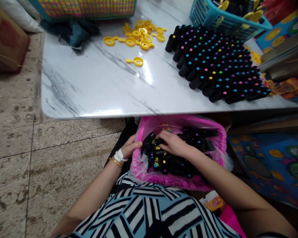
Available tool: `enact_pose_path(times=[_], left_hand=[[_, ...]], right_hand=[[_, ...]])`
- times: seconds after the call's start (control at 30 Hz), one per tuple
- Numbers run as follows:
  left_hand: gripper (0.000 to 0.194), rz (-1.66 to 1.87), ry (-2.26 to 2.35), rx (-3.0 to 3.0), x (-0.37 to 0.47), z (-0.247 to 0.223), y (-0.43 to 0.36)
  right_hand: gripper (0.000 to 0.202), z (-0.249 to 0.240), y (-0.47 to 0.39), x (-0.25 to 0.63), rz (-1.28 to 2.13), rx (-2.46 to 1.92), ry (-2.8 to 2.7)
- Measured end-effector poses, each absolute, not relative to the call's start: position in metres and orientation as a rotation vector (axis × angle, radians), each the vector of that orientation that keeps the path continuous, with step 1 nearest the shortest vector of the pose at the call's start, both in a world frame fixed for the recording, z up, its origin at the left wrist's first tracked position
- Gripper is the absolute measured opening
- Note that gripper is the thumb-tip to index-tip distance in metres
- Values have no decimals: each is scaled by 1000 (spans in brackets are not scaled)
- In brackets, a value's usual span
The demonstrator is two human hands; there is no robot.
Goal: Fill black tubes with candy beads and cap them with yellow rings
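Observation:
My left hand (pixel 132 145) grips the left rim of a pink basket (pixel 181 120) on my lap, the thumb over its edge. The basket has a clear plastic lining and holds black tubes (pixel 173 164) with coloured dots on their ends, lying in disorder. Small coloured beads (pixel 167 127) are scattered among them. Inside the basket, my right hand (pixel 172 142) reaches down at the left half, fingers and thumb curled around a black tube (pixel 160 142). The fingertips are partly hidden among the tubes, and I cannot tell whether that tube is lifted.
Above the basket is a marble-patterned table (pixel 94 92). On it stand rows of black tubes (pixel 213 62), a pile of yellow ring-shaped pieces (pixel 140 34), a dark cloth (pixel 76 34) and two blue-green baskets (pixel 228 21). A cardboard box (pixel 7 39) is at the far left.

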State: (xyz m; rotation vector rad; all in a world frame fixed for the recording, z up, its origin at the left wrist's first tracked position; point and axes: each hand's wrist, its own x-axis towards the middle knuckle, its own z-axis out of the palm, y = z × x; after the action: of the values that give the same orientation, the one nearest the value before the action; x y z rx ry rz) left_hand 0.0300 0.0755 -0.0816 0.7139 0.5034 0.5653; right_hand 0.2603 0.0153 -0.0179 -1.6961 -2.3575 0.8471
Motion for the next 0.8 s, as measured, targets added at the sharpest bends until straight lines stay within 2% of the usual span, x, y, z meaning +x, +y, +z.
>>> enact_pose_path(times=[0.2,0.3,0.37,0.47,0.57,0.67,0.8], left_hand=[[58,571,515,703,29,-83,76],[58,560,523,700,29,-82,77],[60,546,517,693,28,-83,77],[58,561,524,694,27,-85,76],[55,564,532,718,26,-88,76],[57,569,545,733,25,-87,77],[61,570,548,723,26,-81,77]], right_hand=[[24,-4,8,277,1140,-1668,-1768],[30,8,3,285,1336,-1599,-1395],[34,16,2,287,1342,-1554,-1259],[31,31,1,283,1148,-1516,-1301],[23,47,0,278,756,-1553,-1528],[28,56,-1,278,419,-1593,-1741],[33,54,-4,287,181,-1575,-1944]])
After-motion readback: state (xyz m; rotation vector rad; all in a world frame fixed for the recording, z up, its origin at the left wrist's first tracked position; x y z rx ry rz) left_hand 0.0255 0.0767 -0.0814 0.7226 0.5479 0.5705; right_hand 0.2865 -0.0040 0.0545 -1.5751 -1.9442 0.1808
